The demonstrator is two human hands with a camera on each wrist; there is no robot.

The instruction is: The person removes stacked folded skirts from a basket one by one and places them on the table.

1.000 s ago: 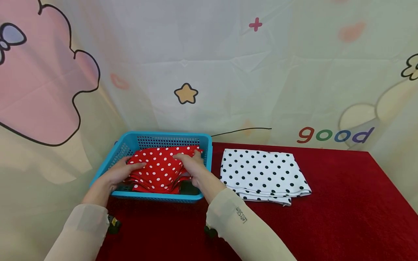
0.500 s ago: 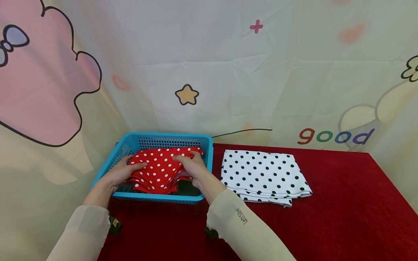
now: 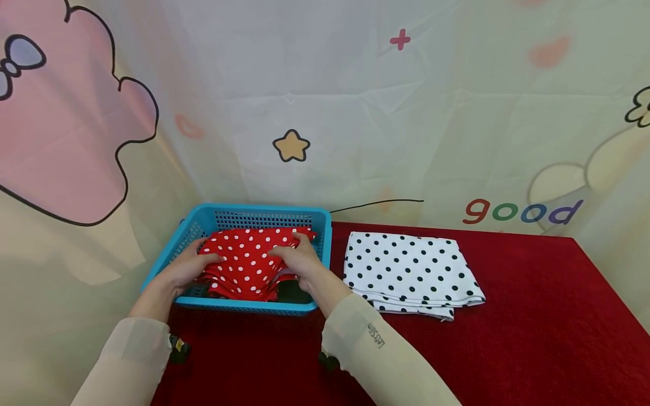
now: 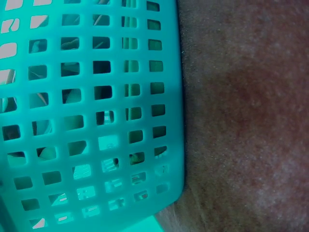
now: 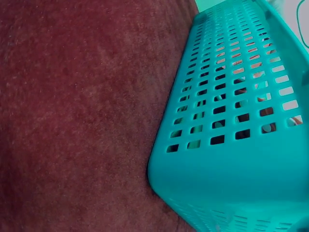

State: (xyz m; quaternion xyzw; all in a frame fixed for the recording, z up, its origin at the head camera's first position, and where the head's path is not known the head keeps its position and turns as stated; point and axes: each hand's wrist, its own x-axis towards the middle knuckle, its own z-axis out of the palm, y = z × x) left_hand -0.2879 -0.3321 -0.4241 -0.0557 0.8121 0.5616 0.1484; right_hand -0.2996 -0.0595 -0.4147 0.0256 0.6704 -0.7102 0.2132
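Observation:
A folded red cloth with white dots (image 3: 247, 262) lies inside a blue plastic basket (image 3: 249, 305), its near edge showing several loose layers. My left hand (image 3: 187, 267) grips the cloth's left side, thumb on top, the other fingers mostly hidden between cloth and basket wall. On the right side my right hand (image 3: 303, 261) holds the cloth, with the thumb over its top and fingers reaching toward the far corner. Both wrist views show mainly the perforated basket wall (image 4: 87, 106) from outside; neither shows the cloth plainly.
A folded white cloth with black dots (image 3: 408, 270) lies right of the basket. The table has a dark red cover (image 3: 528, 316). A printed curtain (image 3: 350, 129) hangs close behind the basket, and more fabric hangs at the left.
Barely any change: both hands stay at the sides of the red cloth, with small shifts of the thumbs and of the cloth's near edge. The basket and white cloth stay put.

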